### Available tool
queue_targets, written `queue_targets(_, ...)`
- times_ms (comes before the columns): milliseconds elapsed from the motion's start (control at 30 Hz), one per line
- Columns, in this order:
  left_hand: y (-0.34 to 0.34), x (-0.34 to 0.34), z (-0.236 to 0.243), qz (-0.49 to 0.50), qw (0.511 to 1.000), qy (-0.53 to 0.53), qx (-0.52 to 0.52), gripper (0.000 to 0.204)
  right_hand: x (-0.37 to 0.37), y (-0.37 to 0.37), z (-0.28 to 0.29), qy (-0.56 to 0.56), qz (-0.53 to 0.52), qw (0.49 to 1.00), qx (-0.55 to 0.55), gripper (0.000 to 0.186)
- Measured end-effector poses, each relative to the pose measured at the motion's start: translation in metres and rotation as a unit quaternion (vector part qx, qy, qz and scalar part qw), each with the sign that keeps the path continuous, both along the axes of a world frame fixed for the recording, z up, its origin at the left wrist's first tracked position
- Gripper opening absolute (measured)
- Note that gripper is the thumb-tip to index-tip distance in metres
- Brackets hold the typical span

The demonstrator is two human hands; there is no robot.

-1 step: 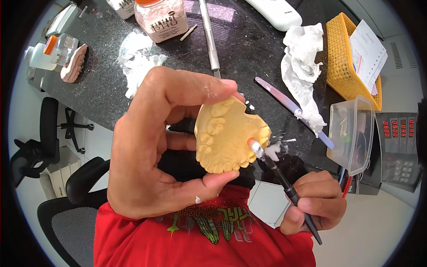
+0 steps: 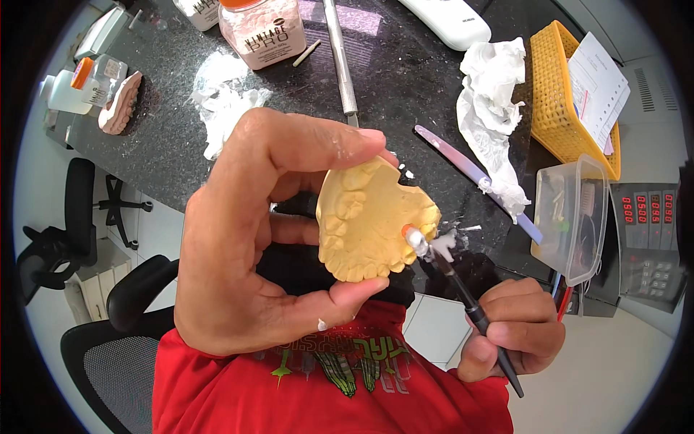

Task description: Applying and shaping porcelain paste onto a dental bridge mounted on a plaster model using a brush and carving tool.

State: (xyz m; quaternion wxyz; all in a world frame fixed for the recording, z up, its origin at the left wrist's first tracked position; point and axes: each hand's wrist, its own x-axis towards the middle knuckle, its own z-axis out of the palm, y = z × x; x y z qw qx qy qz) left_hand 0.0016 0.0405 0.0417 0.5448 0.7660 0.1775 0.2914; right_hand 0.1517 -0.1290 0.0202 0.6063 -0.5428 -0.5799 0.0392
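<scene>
My left hand (image 2: 238,239) is closed around the edges of a yellow dental cast (image 2: 372,217), its row of moulded teeth turned up toward me. A small white crown with an orange part (image 2: 414,238) sits in the tooth row on the cast's right side. My right hand (image 2: 522,333) pinches a thin black brush (image 2: 473,312), slanting up and left. The brush tip is beside the crown; whether they touch I cannot tell. A white paste smear (image 2: 445,247) shows behind the tip.
Beyond the cast lie a metal-handled knife (image 2: 340,65), a purple spatula (image 2: 463,165) and crumpled tissues (image 2: 491,94). A powder jar (image 2: 262,36) stands farther back. On the right are a yellow basket (image 2: 547,94), a clear plastic box (image 2: 564,246) and a control panel (image 2: 650,239).
The brush tip has shifted slightly right, away from the crown, and my right hand has moved a little with it. My left hand and the cast look unmoved.
</scene>
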Motion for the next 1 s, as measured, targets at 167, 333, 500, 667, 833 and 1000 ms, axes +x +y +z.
queue_targets(167,0.0,0.0005,-0.0019,0.001,1.0,-0.006,0.004,0.075,0.0007,-0.0003,0.0001,0.01,0.001,1.0,-0.002,0.027)
queue_targets(333,-0.0001,0.0012,-0.003,0.003,1.0,-0.02,0.002,0.075,0.0,0.0001,-0.0007,0.012,0.002,1.0,-0.003,0.028)
queue_targets(500,0.0009,0.0002,-0.0009,-0.003,1.0,-0.001,0.01,0.075,0.0002,-0.0005,0.001,0.011,0.004,1.0,-0.009,0.028)
queue_targets(667,0.0007,-0.0003,-0.0028,-0.003,1.0,-0.012,0.006,0.076,-0.0009,0.001,-0.0014,0.012,-0.003,1.0,-0.001,0.028)
queue_targets(833,0.0028,-0.0017,-0.0032,-0.015,1.0,-0.009,0.015,0.077,-0.0004,-0.0006,0.0008,0.02,-0.004,1.0,-0.009,0.028)
queue_targets(1000,0.0039,-0.0003,-0.0029,-0.028,0.999,-0.014,0.023,0.078,0.0005,-0.0006,0.0011,0.005,-0.001,1.0,-0.011,0.028)
